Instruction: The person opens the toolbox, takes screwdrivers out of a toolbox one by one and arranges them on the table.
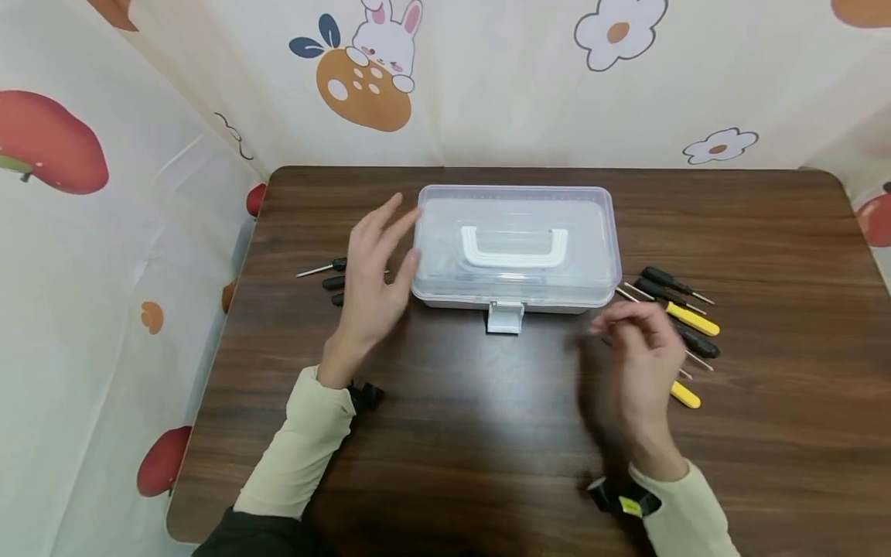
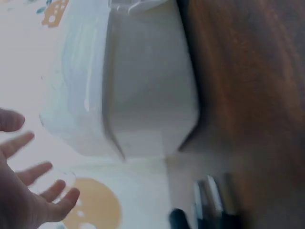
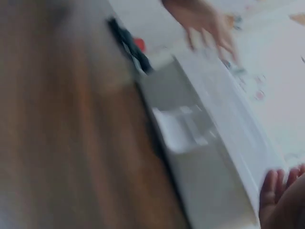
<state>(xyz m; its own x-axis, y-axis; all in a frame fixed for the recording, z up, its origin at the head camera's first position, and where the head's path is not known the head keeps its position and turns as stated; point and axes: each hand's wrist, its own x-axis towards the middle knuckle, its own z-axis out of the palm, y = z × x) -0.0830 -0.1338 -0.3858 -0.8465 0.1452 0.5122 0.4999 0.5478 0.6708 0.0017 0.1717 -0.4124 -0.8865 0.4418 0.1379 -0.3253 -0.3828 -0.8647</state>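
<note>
A clear-lidded plastic storage box point(image 1: 517, 275) with a white carrying handle point(image 1: 515, 249) stands upright on the table, its lid down. At its front, the white latch point(image 1: 504, 318) sticks outward; the right wrist view shows this latch flap point(image 3: 175, 131) too, blurred. My left hand point(image 1: 376, 267) is raised beside the box's left end, fingers spread, fingertips close to the lid's edge; whether they touch it I cannot tell. Near the front right corner hovers my right hand point(image 1: 642, 367), its fingers loosely bent with nothing visible in them.
Several screwdrivers, with black handles point(image 1: 696, 341) or yellow handles point(image 1: 692, 318), lie right of the box, partly behind my right hand. More black-handled screwdrivers point(image 1: 334, 283) lie to the left. The brown wooden table point(image 1: 487, 441) meets a patterned cloth wall point(image 1: 501, 93) at the back.
</note>
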